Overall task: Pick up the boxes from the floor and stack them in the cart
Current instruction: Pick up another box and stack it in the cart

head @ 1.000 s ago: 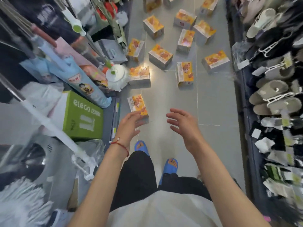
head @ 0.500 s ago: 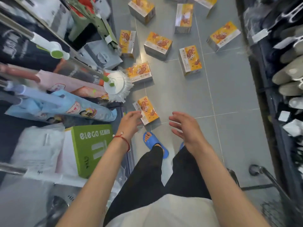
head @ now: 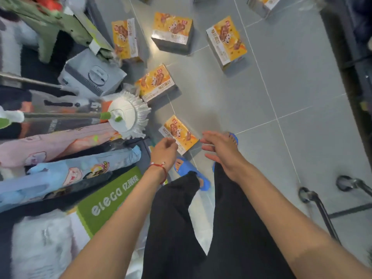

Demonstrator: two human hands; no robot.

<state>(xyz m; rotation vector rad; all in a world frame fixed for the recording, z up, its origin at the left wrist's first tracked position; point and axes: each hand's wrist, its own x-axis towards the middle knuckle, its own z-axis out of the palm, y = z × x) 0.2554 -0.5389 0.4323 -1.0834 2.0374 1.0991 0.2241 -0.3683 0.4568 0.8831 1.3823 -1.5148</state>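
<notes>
The left hand (head: 164,150), loosely curled and holding nothing, hovers at the 7 o'clock corner of the nearest box (head: 179,133), which lies flat on the floor (head: 281,87). The right hand (head: 219,152), fingers straight and spread, hovers at its 4 o'clock. Best to clamp opposite sides together, then lift towards the cart (head: 314,200) at 4 o'clock.

Shop aisle — mop (head: 126,117), cart (head: 324,213)

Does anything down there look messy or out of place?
Yes: orange boxes lie scattered across the grey floor at all angles. The nearest box lies beside the mop head, between the left hand and right hand, not yet lifted.
</notes>
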